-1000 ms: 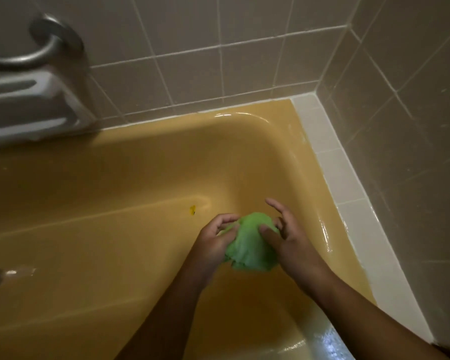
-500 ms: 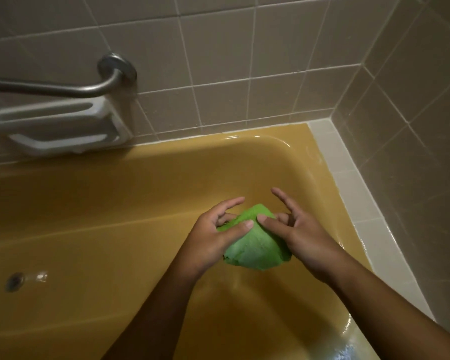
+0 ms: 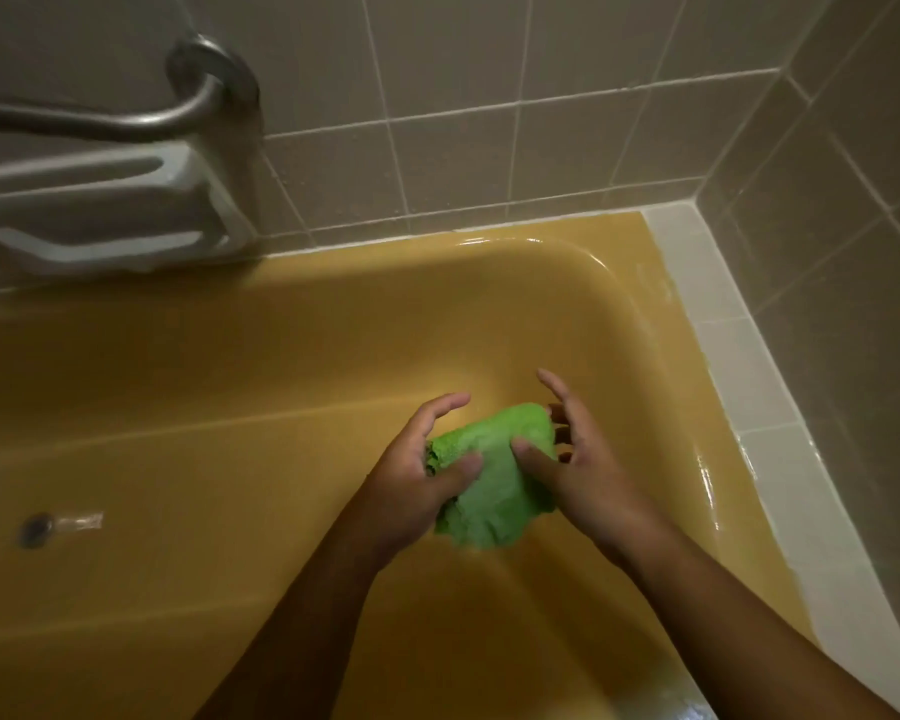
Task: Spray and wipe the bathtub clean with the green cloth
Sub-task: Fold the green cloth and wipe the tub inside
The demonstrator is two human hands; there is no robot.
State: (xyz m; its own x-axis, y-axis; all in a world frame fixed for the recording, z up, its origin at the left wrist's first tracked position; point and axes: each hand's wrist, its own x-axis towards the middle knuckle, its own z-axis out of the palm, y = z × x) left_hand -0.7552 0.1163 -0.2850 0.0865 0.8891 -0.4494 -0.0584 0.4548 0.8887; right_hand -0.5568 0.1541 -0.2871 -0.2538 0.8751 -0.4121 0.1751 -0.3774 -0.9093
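The green cloth [image 3: 494, 480] is bunched between both hands over the inside of the yellow bathtub [image 3: 230, 407], near its right end. My left hand [image 3: 417, 470] grips the cloth's left side, thumb curled over the top. My right hand [image 3: 578, 459] holds the right side, its thumb pressing into the cloth and its fingers spread around the far edge. No spray bottle is in view.
The drain [image 3: 35, 529] sits low on the tub at the left. A metal grab bar [image 3: 126, 116] and a white soap dish [image 3: 105, 210] hang on the tiled back wall. A white tile ledge [image 3: 749, 387] borders the tub's right end.
The view has tilted slightly, so the tub and wall sit differently in frame. Both hands have kept hold of the cloth and worked it into a tighter bunch.
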